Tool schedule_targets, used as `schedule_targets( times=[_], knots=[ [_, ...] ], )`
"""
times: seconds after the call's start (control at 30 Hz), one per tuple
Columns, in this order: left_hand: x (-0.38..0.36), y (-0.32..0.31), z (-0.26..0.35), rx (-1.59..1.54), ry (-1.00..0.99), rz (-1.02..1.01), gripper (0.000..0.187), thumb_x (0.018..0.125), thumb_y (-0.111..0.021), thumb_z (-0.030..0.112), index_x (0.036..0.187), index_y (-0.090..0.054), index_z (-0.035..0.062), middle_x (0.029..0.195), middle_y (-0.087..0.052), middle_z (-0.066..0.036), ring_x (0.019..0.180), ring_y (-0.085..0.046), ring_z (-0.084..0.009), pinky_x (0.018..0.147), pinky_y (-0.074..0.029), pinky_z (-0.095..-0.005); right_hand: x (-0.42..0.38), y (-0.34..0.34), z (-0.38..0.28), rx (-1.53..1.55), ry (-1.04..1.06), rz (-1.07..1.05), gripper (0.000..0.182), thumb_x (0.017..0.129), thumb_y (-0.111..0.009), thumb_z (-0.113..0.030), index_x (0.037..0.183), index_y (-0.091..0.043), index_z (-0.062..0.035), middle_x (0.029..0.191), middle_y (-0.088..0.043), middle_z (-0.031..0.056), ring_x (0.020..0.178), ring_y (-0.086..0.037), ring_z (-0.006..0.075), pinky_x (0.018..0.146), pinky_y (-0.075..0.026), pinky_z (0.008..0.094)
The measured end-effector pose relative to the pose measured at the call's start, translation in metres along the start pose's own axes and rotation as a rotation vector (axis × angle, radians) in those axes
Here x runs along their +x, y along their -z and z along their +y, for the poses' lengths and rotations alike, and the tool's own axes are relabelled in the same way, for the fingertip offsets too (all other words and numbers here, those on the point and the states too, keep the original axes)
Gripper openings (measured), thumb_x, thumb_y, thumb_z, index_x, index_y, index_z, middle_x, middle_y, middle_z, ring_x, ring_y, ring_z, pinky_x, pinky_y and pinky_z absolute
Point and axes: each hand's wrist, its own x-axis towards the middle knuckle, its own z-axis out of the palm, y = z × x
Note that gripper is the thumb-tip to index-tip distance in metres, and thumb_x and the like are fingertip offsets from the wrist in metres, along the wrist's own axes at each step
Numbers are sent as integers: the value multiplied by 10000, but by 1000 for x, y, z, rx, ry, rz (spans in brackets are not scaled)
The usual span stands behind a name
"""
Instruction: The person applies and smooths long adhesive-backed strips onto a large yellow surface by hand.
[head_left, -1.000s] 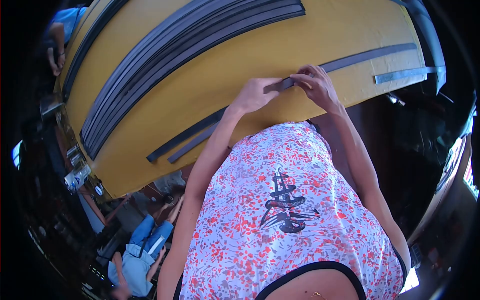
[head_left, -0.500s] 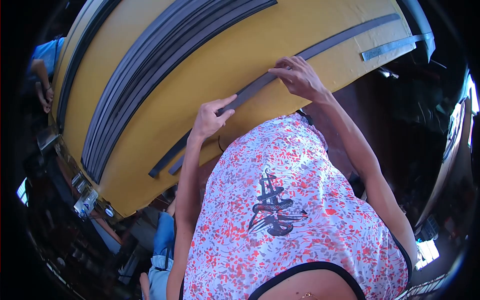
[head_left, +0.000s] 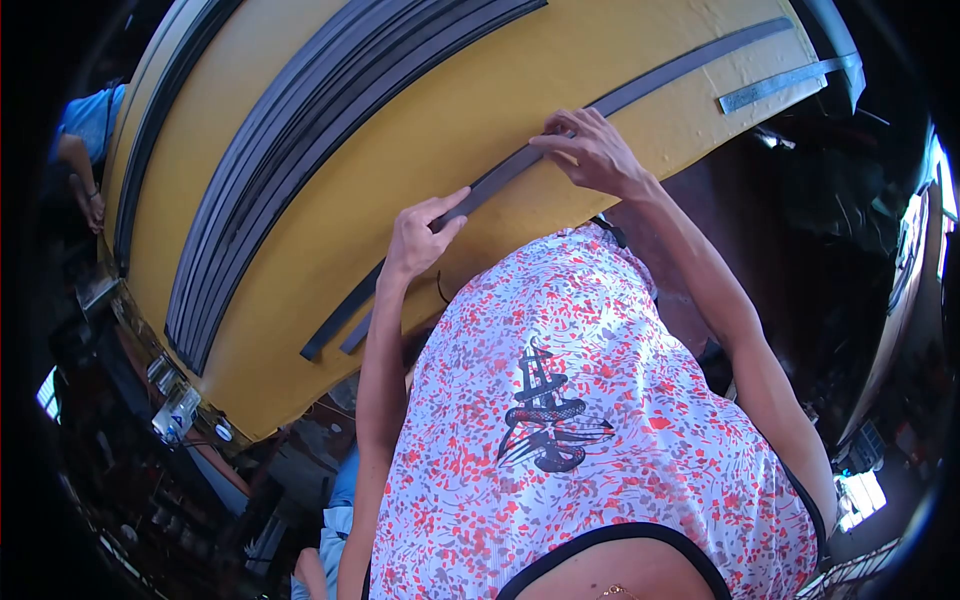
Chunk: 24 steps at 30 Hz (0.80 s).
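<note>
A yellow tabletop (head_left: pixel 480 100) fills the upper part of the view, with a wide bundle of dark strips (head_left: pixel 290 130) curving across its far side. Nearer the person, a long dark strip (head_left: pixel 505 172) lies along the tabletop, running beneath both hands toward the right-hand corner. Two dark strip ends (head_left: pixel 335 325) show beyond the left forearm; whether either belongs to the long one cannot be told, as the arm covers that stretch. Close to the corner lies a shorter grey strip (head_left: pixel 775 88).

A second ago the two hands were almost together, fingers working at one spot on the strip. Now they stand well apart, with an uncovered length between them, so the work seems to have passed from handling a single point to spanning a stretch. Over the last half second they have hardly moved.

The left hand (head_left: pixel 418 235) keeps a loose, spread grip, forefinger and thumb at opposite edges of the strip. The right hand (head_left: pixel 595 155) bends its fingers over it; whether that grip pinches cannot be told.
</note>
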Motion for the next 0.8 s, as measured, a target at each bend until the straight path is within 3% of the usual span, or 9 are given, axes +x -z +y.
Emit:
schedule_targets(
  times=[0.6, 0.67, 0.8],
  knots=[
    [5, -1, -3, -83, 22, -7, 422, 873, -708, 105, 1293, -673, 120, 849, -691, -118, 630, -571, -134, 655, -494, -291, 8, -6, -8, 17, 32, -17, 220, 853, -718, -186, 1072, -711, -170, 991, -624, 36, 968, -616, 224, 866, -466, 377],
    [6, 0, -4, -68, 22, -30, 437, 881, -703, 60, 1314, -661, 105, 916, -709, -77, 614, -588, -91, 610, -510, -255, 7, -8, -8, 6, 42, -25, 229, 849, -721, -188, 1077, -706, -169, 996, -625, 35, 969, -616, 221, 865, -466, 376],
    [6, 0, -2, -97, 47, -31, 435, 882, -700, 63, 1314, -663, 111, 920, -711, -80, 608, -587, -93, 608, -509, -255, 7, -9, -6, 13, 51, -19, 224, 847, -723, -196, 1069, -707, -168, 995, -625, 35, 971, -616, 221, 866, -464, 373]
  ],
)
